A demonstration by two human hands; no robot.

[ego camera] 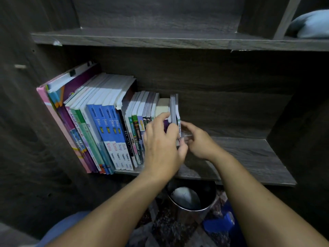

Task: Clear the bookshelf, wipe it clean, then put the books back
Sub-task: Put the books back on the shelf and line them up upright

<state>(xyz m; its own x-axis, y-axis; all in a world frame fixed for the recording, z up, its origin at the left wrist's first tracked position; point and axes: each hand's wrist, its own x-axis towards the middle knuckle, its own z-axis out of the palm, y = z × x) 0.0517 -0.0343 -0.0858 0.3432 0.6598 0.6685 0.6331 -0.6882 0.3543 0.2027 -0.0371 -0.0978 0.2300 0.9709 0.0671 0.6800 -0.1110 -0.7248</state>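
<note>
A dark wooden bookshelf [249, 154] holds a row of upright books [106, 122] on its left half, from a large pink one at the far left to thin ones at the right end. My left hand [162, 145] lies over the spines of the rightmost small books, fingers curled round a purple one. My right hand [197, 139] is at the row's right end, touching the last white-spined book [178, 122]; something small and clear sits between its fingers. The shelf board to the right of the books is bare.
An upper shelf board [142, 39] runs above the books. A pale blue cushion [311, 25] sits in the top right compartment. Below the shelf stand a round metal bin [192, 198] and a blue object [220, 223] on a patterned floor.
</note>
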